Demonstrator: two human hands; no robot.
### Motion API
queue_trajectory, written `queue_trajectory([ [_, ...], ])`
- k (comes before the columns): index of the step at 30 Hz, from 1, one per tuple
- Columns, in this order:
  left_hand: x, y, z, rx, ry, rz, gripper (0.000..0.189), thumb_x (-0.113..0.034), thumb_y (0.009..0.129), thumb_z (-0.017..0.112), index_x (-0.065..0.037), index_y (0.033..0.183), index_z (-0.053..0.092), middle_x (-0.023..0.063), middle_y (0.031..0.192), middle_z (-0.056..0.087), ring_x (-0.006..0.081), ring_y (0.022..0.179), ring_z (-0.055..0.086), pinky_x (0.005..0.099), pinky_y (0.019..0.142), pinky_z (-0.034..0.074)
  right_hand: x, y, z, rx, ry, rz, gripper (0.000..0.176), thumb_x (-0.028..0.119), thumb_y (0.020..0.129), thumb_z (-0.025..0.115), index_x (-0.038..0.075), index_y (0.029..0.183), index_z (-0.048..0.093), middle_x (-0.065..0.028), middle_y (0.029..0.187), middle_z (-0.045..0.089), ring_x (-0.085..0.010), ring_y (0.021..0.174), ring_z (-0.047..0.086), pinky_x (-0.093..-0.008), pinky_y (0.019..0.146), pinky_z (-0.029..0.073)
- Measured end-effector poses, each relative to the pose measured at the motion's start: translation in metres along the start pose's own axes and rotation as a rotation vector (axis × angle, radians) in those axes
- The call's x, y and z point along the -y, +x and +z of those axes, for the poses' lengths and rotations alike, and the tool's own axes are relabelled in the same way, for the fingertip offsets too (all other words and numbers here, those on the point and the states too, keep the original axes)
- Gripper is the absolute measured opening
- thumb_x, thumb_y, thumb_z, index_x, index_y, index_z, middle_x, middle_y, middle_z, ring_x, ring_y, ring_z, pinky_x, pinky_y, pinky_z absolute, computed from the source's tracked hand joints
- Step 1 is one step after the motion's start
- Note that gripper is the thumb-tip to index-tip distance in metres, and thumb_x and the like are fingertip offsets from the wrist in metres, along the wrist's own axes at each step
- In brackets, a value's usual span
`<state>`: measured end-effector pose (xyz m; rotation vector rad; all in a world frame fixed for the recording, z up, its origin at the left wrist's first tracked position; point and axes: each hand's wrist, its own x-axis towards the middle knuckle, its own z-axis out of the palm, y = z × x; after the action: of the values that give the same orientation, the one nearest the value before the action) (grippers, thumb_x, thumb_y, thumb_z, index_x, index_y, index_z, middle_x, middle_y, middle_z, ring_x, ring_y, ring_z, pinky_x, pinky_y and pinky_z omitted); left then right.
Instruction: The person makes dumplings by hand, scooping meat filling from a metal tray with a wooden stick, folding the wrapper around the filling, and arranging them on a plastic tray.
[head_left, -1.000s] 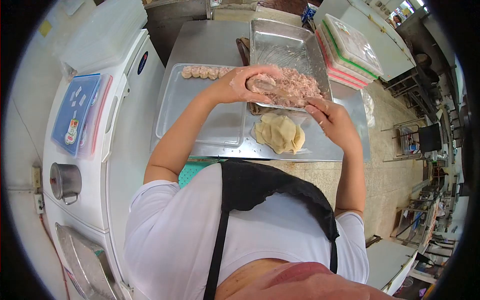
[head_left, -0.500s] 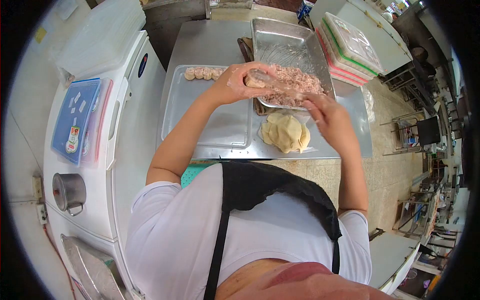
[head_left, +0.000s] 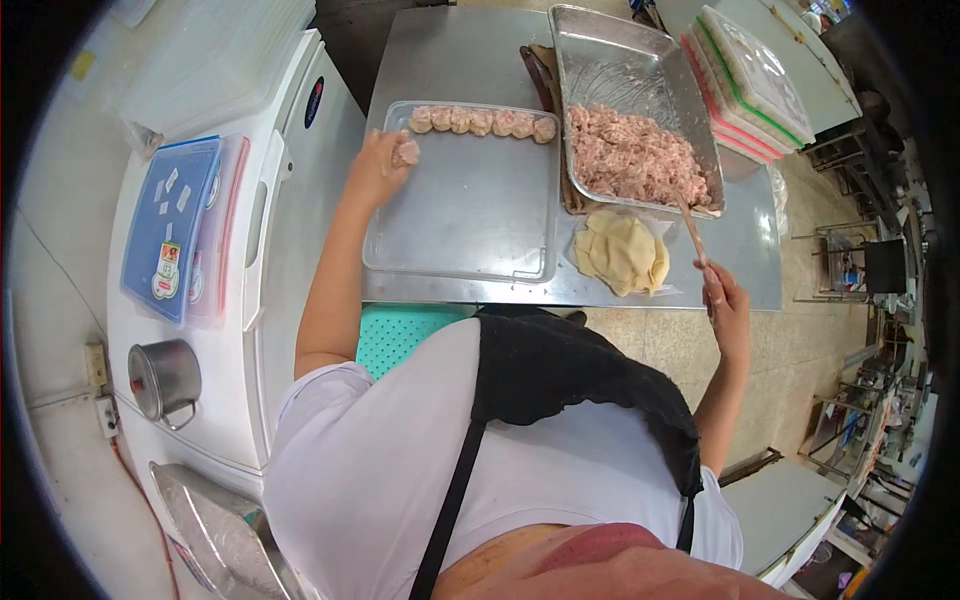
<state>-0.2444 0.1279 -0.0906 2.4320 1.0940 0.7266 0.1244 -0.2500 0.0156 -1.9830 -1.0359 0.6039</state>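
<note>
My left hand (head_left: 383, 160) is closed around a filled dumpling (head_left: 406, 152) at the far left corner of a shallow metal tray (head_left: 470, 215). A row of several finished dumplings (head_left: 482, 122) lines the tray's far edge. My right hand (head_left: 727, 298) holds a thin wooden stick (head_left: 690, 228) that points up toward a deeper metal pan (head_left: 620, 60) of minced meat filling (head_left: 634, 157). A stack of pale dough wrappers (head_left: 622, 252) lies between the two hands, near the table's front edge.
A steel table (head_left: 450, 45) carries both trays. Stacked lidded containers (head_left: 752, 85) sit at the right. A white chest freezer (head_left: 290, 230) stands to the left, with a blue-lidded box (head_left: 168, 225) and a metal pot (head_left: 165, 378) on it. A green mat (head_left: 395, 335) lies below.
My left hand moved left from the meat pan to the tray's corner with a filled dumpling. My right hand pulled back toward me with the stick. The view shifted right.
</note>
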Motion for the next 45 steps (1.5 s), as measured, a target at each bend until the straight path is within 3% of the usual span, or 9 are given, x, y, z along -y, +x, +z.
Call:
queue_trajectory([
  [2,0.014,0.006,0.0,-0.025,0.219,-0.098,0.037,-0.018,0.072,0.071,-0.012,0.107,0.061,0.0091,0.108,0.056,0.0315,0.099,0.055,0.0412,0.086,0.045,-0.006,-0.017,0.0,-0.034,0.039,0.188,0.028,0.023,0.096,0.053,0.002,0.111,0.065,0.0064,0.064,0.042,-0.0035,0.057,0.038,-0.02,0.051,0.031],
  [6,0.016,0.031,0.009,-0.153,0.41,-0.094,0.036,-0.02,0.071,0.072,-0.015,0.106,0.062,0.0067,0.109,0.056,0.0281,0.106,0.051,0.0439,0.09,0.041,-0.004,-0.031,0.004,-0.087,0.054,0.253,0.027,0.022,0.096,0.053,0.004,0.112,0.065,0.0072,0.062,0.04,-0.0024,0.056,0.035,-0.0193,0.049,0.029],
  [12,0.035,0.063,0.023,-0.254,0.375,-0.048,0.038,-0.026,0.07,0.075,-0.018,0.105,0.062,0.0051,0.114,0.054,0.0286,0.114,0.047,0.0469,0.093,0.038,-0.002,-0.029,0.005,-0.104,0.054,0.176,0.029,0.025,0.098,0.05,0.006,0.115,0.063,0.0083,0.061,0.038,-0.0008,0.05,0.031,-0.0179,0.045,0.024],
  [22,0.047,0.065,0.026,-0.082,0.467,0.061,0.03,-0.02,0.071,0.074,-0.015,0.097,0.06,0.0101,0.129,0.05,0.0302,0.122,0.043,0.0468,0.097,0.037,-0.004,-0.003,0.003,-0.053,0.116,0.19,0.03,0.025,0.097,0.051,0.003,0.114,0.063,0.0084,0.063,0.039,-0.0008,0.053,0.033,-0.0179,0.047,0.026],
  [31,0.033,0.066,0.039,-0.142,0.554,-0.012,0.034,-0.022,0.074,0.072,-0.015,0.104,0.06,0.0112,0.129,0.051,0.031,0.124,0.042,0.0479,0.098,0.037,-0.006,0.028,-0.019,-0.006,0.05,0.088,0.028,0.021,0.095,0.055,0.0,0.113,0.062,0.0039,0.074,0.052,-0.0079,0.067,0.045,-0.024,0.06,0.039],
  [33,0.01,0.065,0.041,-0.158,0.518,0.019,0.037,-0.023,0.074,0.072,-0.015,0.108,0.06,0.0113,0.129,0.051,0.0317,0.125,0.042,0.0474,0.098,0.036,-0.015,0.038,-0.032,0.01,-0.068,0.019,0.032,0.024,0.096,0.053,0.0,0.115,0.061,-0.0036,0.081,0.063,-0.0166,0.073,0.058,-0.0309,0.066,0.045],
  [37,-0.104,0.063,0.04,-0.231,0.161,0.219,0.032,-0.016,0.077,0.07,-0.01,0.107,0.061,0.0121,0.118,0.058,0.0324,0.115,0.05,0.0424,0.096,0.041,-0.031,0.07,-0.055,-0.022,-0.338,0.015,0.031,0.026,0.095,0.052,0.003,0.113,0.062,-0.0141,0.094,0.067,-0.029,0.085,0.064,-0.038,0.073,0.048],
  [38,-0.139,0.057,0.049,-0.215,-0.009,0.301,0.029,-0.014,0.078,0.069,-0.008,0.105,0.061,0.0123,0.114,0.061,0.0321,0.11,0.054,0.0405,0.095,0.042,-0.035,0.079,-0.059,-0.051,-0.518,-0.114,0.029,0.026,0.094,0.053,0.004,0.108,0.063,-0.0159,0.093,0.066,-0.0315,0.086,0.064,-0.0401,0.073,0.048],
  [45,-0.314,0.011,0.168,0.325,-0.487,0.523,0.017,-0.011,0.079,0.068,-0.006,0.095,0.066,0.011,0.101,0.064,0.0311,0.099,0.06,0.0376,0.088,0.047,-0.032,0.154,-0.118,0.082,-1.095,-0.454,0.031,0.034,0.089,0.056,0.007,0.079,0.065,-0.0103,0.075,0.063,-0.0312,0.073,0.063,-0.042,0.062,0.049],
])
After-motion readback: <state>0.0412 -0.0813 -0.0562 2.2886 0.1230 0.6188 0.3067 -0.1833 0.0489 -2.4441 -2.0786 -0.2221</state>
